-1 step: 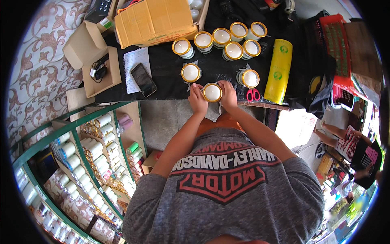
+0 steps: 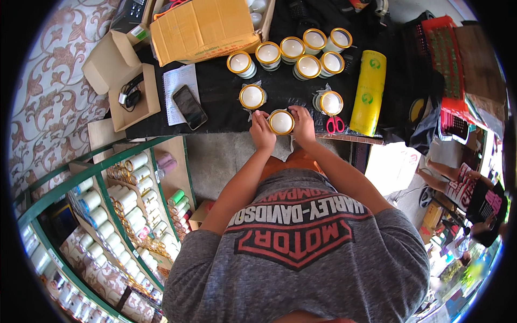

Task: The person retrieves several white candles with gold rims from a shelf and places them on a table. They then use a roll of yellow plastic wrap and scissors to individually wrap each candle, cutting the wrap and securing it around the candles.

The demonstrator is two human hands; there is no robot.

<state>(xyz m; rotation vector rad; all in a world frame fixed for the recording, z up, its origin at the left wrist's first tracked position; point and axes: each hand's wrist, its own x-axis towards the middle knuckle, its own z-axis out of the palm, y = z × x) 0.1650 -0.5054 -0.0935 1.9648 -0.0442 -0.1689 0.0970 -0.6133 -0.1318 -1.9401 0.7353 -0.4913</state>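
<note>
At the table's front edge I have a white candle with a gold rim [image 2: 281, 122] between my hands. My left hand [image 2: 262, 129] curls against its left side, and my right hand [image 2: 304, 128] grips from the right, with fingertips near the top edge. Dark, shiny plastic film shows just behind the candle. To the left stands another gold-rimmed candle [image 2: 252, 97] with crumpled clear wrap at its base. A similar wrapped candle [image 2: 330, 102] sits to the right, beside pink-handled scissors [image 2: 335, 125]. Several more candles [image 2: 292, 48] are grouped farther back.
A yellow roll of film [image 2: 369, 92] lies at the right. On the left are a phone [image 2: 189, 107], a notepad [image 2: 172, 116] and an open carton [image 2: 146, 102] holding a cable. A large cardboard box [image 2: 202, 29] stands behind. Candle shelves [image 2: 99, 177] flank me; another person [image 2: 476, 202] is far right.
</note>
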